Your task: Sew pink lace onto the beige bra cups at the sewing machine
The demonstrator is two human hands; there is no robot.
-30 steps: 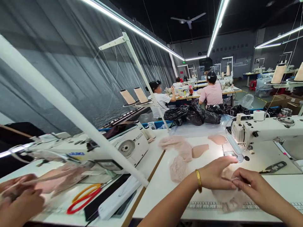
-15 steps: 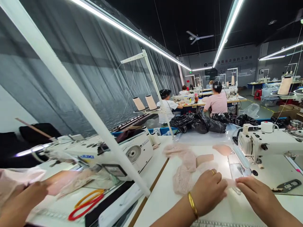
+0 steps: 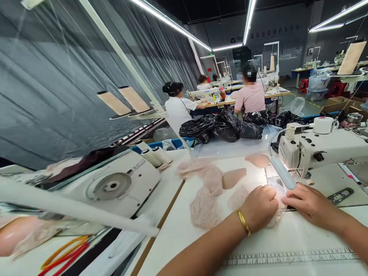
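Note:
My left hand (image 3: 260,209), with a gold bracelet and a ring, is closed on a piece of pale pink lace fabric (image 3: 279,196). Fingers bent, my right hand (image 3: 312,203) pinches the right side of the same piece. Both hands are close to the needle end of a white sewing machine (image 3: 290,149). Its lamp (image 3: 283,174) lights the fabric, and the needle itself is hidden. Left of my hands lie a crumpled length of pale pink lace (image 3: 205,207), a beige cut panel (image 3: 234,178) and a beige cup-shaped piece (image 3: 258,160).
A printed ruler scale (image 3: 287,258) runs along the table's front edge. Another sewing machine (image 3: 120,184) stands left, beside orange and red-handled scissors (image 3: 66,253). Thread cones (image 3: 133,99) sit on a stand. Black plastic bags (image 3: 221,126) lie behind the table; co-workers (image 3: 250,96) sit beyond.
Both hands have brought the fabric nearer the sewing machine's needle area. The view has turned and tilted down, and the co-worker's hands at the left have left the picture.

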